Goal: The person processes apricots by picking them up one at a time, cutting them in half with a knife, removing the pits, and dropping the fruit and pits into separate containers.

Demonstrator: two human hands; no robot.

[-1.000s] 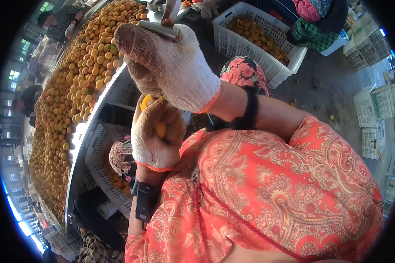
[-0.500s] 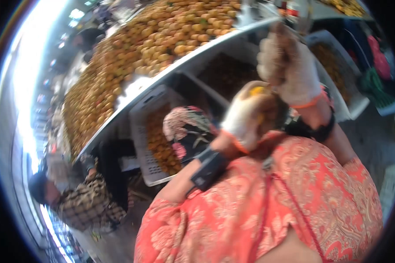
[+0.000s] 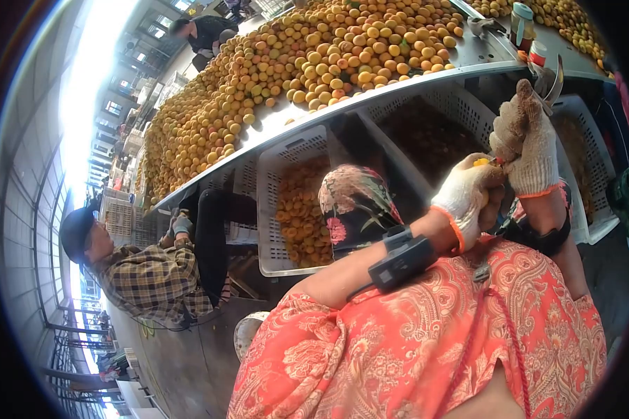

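My left hand (image 3: 461,192), in a white knit glove with a brown palm, is closed around an apricot (image 3: 480,162), of which only a small orange part shows. Touching it on the right, my right hand (image 3: 527,143), gloved the same way, is wrapped round a metal tool (image 3: 555,82). The tool's curved, pointed part sticks up beyond the fist; its exact kind and its lower end are hidden. Both hands are above my lap, near the edge of a metal table (image 3: 370,87) heaped with whole apricots (image 3: 314,56).
White crates stand under the table: one with orange fruit pieces (image 3: 304,216), one with dark contents (image 3: 426,133), one at the right (image 3: 594,167). Jar (image 3: 522,28) and red-capped bottle (image 3: 538,52) stand on the table. A co-worker in a plaid shirt (image 3: 154,279) sits left; another person (image 3: 206,35) is farther back.
The view has shifted, so hands and table appear farther right and lower, and sharper. The hands remain together; the curved tool now shows clearly above my right hand.
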